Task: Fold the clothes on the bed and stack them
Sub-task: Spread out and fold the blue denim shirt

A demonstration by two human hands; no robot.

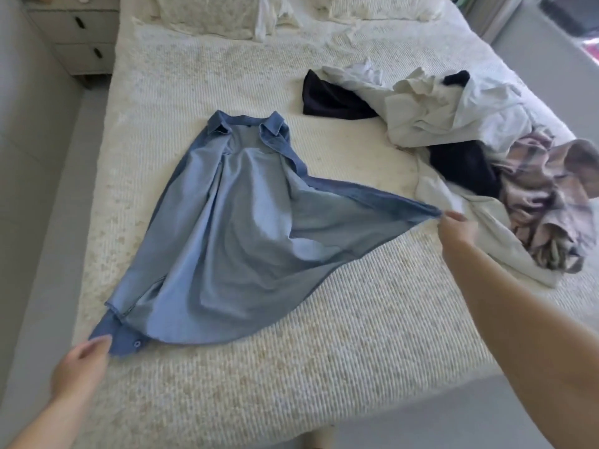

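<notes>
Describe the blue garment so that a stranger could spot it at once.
On the cream bed, look at the left half, away from the heap of crumpled laundry on the right. There the blue denim shirt lies spread out, collar toward the pillows. It is the only blue piece, and both hands hold it.

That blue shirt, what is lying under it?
Under the blue shirt only the cream bedspread shows around its edges. Whatever lies beneath its middle is covered.

Head camera looks forward and down over the bed.
</notes>
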